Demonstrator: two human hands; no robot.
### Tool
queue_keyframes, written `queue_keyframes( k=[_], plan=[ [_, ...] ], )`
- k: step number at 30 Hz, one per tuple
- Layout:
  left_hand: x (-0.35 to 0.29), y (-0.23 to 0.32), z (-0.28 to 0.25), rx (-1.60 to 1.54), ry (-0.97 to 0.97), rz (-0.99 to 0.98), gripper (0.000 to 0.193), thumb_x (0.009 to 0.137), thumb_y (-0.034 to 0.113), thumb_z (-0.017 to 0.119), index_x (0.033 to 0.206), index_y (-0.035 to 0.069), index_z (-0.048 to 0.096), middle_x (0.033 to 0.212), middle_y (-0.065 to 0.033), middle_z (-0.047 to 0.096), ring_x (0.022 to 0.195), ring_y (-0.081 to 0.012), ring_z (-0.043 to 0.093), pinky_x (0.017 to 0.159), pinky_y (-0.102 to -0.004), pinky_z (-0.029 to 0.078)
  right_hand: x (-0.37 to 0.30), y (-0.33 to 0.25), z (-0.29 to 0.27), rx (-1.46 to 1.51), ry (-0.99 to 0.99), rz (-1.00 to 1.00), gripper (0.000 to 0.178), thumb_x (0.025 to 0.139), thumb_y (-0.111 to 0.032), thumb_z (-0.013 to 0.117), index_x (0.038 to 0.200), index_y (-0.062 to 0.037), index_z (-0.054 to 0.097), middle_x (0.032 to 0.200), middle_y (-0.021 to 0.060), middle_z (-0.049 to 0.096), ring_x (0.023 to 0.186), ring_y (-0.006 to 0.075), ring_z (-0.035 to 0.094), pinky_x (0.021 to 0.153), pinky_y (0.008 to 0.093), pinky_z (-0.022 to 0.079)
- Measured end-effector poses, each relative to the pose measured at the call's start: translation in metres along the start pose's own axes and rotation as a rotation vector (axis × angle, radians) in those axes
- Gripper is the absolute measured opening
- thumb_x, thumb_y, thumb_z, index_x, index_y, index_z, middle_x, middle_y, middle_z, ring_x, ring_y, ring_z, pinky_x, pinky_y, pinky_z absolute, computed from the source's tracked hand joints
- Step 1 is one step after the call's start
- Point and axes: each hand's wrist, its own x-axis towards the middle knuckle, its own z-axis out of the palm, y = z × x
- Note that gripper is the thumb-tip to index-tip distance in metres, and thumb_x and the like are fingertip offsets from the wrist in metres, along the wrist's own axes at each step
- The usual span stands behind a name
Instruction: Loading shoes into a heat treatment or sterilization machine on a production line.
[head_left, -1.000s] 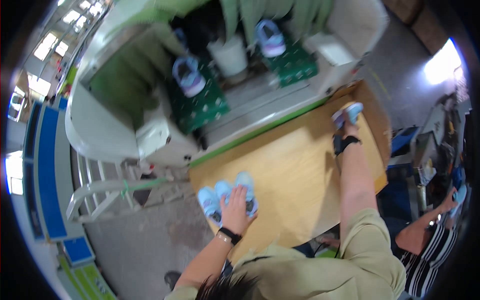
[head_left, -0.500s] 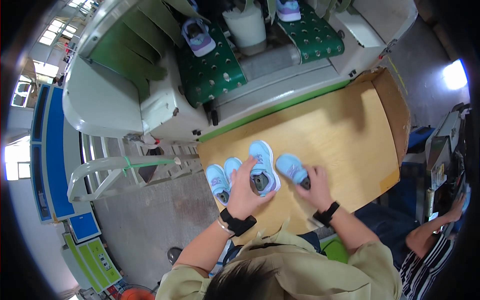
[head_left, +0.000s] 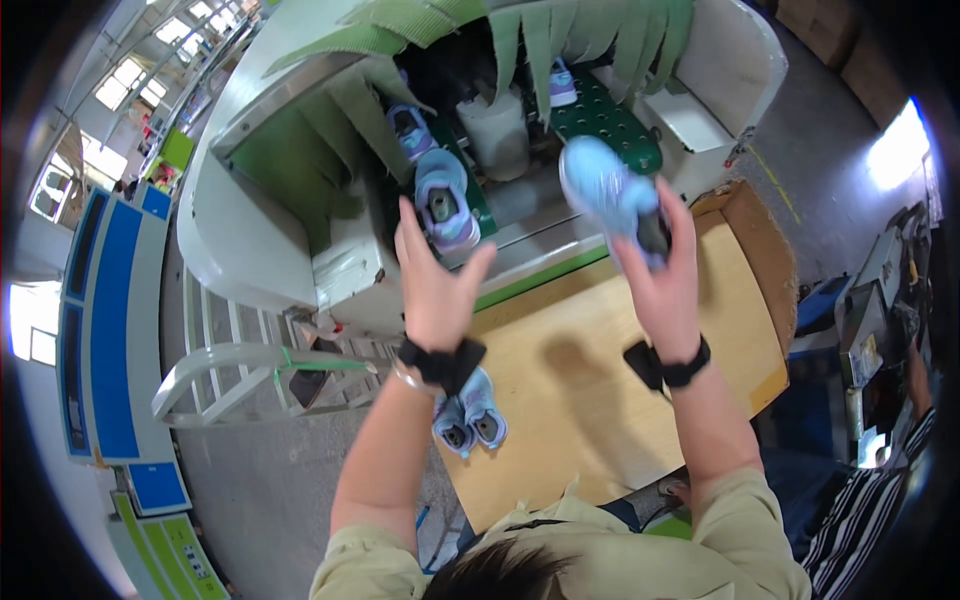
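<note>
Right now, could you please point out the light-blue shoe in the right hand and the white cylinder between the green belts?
Light-blue held shoe (head_left: pixel 606 192): head view, on the upper behind the toe.
White cylinder (head_left: pixel 497 140): head view, on its side wall.

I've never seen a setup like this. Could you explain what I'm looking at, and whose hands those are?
No robot here: these are a person's bare hands, seen from a wide fisheye camera worn on their head and looking down, which is why straight edges bend. The right hand holds a light-blue shoe in the air. The left hand is open, close to a blue-and-purple shoe on the machine; I can't tell if they touch. That white machine has hanging green strips and green surfaces with holes. In front of it, a wooden board carries two more shoes, side by side near its left edge.
</note>
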Motion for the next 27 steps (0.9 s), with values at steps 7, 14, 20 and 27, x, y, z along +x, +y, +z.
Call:
queue_keyframes(
  k=[7,14,20,27],
  plan=[
    [-0.140,-0.015,0.003,0.387,-0.383,0.067,0.081,0.081,0.034,0.075,0.146,0.001,0.039,0.153,-0.0280,0.032,0.141,-0.0448,0.031,0.114,-0.0552,0.024,0.074,0.075,0.062,-0.500,-0.029,0.054,0.078,0.085,-0.015,0.070,0.152,-0.0153,0.031,0.134,0.0183,0.051,0.118,0.0393,0.050,0.101,0.0493,0.039],
    [-0.241,-0.082,-0.006,0.591,-0.517,0.042,0.067,0.078,0.044,0.072,0.131,0.007,0.054,0.141,-0.0213,0.048,0.134,-0.0346,0.042,0.108,-0.0566,0.026,-0.157,0.065,0.025,-0.500,-0.665,0.101,0.069,0.089,-0.023,0.061,0.150,-0.0060,0.034,0.144,0.0252,0.043,0.130,0.0445,0.042,0.109,0.0519,0.034],
    [-0.239,-0.078,0.000,0.525,-0.495,0.002,0.058,0.083,0.039,0.066,0.131,0.007,0.055,0.143,-0.0208,0.047,0.134,-0.0358,0.042,0.107,-0.0563,0.026,-0.328,0.029,-0.071,-0.576,-1.148,-0.018,0.062,0.096,-0.037,0.054,0.151,-0.0142,0.035,0.159,0.0195,0.026,0.145,0.0414,0.027,0.114,0.0607,0.024],
    [-0.241,-0.082,0.001,0.538,-0.424,0.040,0.051,0.081,0.034,0.065,0.124,0.008,0.058,0.139,-0.0194,0.051,0.131,-0.0348,0.047,0.107,-0.0547,0.028,-0.329,0.015,-0.058,-0.491,-0.941,0.101,0.051,0.090,-0.028,0.062,0.136,-0.0114,0.049,0.145,0.0181,0.042,0.134,0.0383,0.038,0.110,0.0563,0.029]
  ],
)
